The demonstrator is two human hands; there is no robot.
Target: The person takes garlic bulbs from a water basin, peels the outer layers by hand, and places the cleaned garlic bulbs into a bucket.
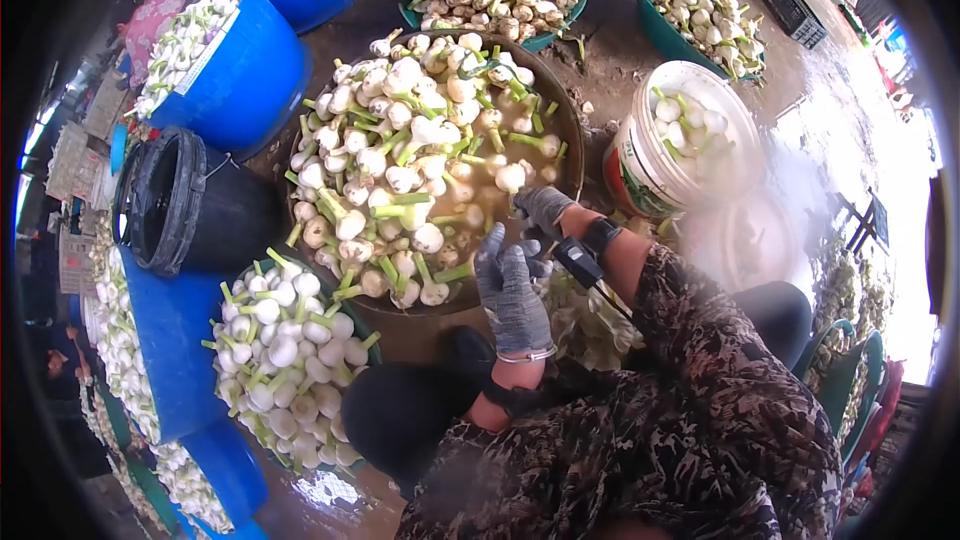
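Both my hands wear grey gloves and are at the near right rim of a wide round basin (578, 155) of cloudy water, heaped with garlic bulbs (400, 130) that have short green stalks. My left hand (515, 300) is raised at the near edge, fingers pointing up and apart, with nothing visible in it. Just beyond it, my right hand (545, 212) is curled over the rim, close to a loose garlic bulb (510, 177). Whatever its fingers hold, if anything, is hidden. Some pale leafy scraps (590, 315) lie below my hands.
To the right stands a white bucket (640, 155) with cleaned garlic in water. A heaped tub of white garlic (290, 340) is at the near left. Blue tubs (250, 70) and a black bucket (215, 205) line the left. Garlic-filled green basins (680, 35) stand at the back.
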